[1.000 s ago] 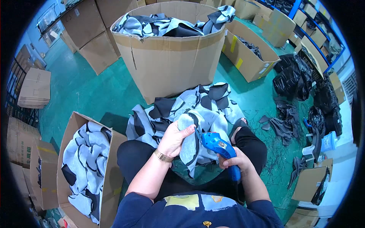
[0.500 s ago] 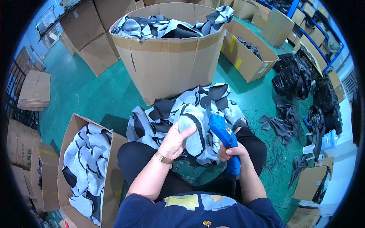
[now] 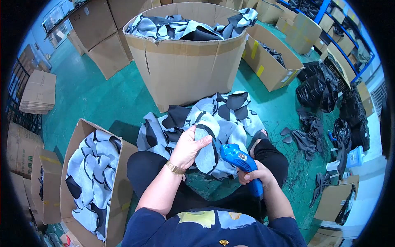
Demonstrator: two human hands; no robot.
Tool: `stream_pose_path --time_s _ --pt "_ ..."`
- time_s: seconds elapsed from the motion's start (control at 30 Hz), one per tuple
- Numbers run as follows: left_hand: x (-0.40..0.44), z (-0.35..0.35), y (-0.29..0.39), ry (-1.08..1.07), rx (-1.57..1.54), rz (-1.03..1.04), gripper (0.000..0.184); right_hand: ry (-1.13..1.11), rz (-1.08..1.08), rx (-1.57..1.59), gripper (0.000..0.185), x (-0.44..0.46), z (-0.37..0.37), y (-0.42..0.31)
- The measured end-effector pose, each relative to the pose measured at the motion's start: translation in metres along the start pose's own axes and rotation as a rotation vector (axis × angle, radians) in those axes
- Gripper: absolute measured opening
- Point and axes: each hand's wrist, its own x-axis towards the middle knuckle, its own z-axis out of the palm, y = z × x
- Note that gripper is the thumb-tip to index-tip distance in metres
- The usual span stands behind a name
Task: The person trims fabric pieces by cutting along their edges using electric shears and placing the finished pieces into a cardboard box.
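Observation:
My left hand (image 3: 190, 149) pinches the edge of a light grey fabric piece (image 3: 205, 155) with dark trim, thumb on top. A blue handheld power tool (image 3: 242, 159) is in my right hand (image 3: 257, 173), fingers wrapped round its handle. Its head points up and left, just right of the fabric piece; I cannot make out its tip. A cord seems to run down from the handle's rear. Beyond both hands, a heap of grey and black fabric pieces (image 3: 230, 108) lies on the floor, reaching between my legs.
A tall carton (image 3: 189, 70) full of similar fabric stands ahead. Beside my left leg is an open carton (image 3: 117, 193) with more pieces. Farther right are a long carton (image 3: 269, 74), black plastic bags (image 3: 317, 88), dark scraps (image 3: 310, 133) and thread bits on the green floor.
The power tool has turned, its head tipping left and lower toward the fabric piece. My left hand keeps its hold, with the piece slightly shifted. The view has moved a little.

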Motion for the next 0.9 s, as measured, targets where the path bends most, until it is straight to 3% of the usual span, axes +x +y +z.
stream_pose_path --time_s 0.27,0.53,0.9 --pt "-0.004 0.006 0.005 -0.059 -0.03 -0.08 0.035 0.13 -0.171 0.065 0.045 0.011 0.007 -0.007" --pt "0.001 -0.006 -0.007 0.072 -0.175 -0.105 0.021 0.383 -0.254 -0.367 0.046 -0.009 0.021 -0.03" --pt "-0.002 -0.003 -0.002 0.095 -0.212 -0.049 0.022 0.42 -0.265 -0.82 0.05 -0.021 0.045 -0.019"
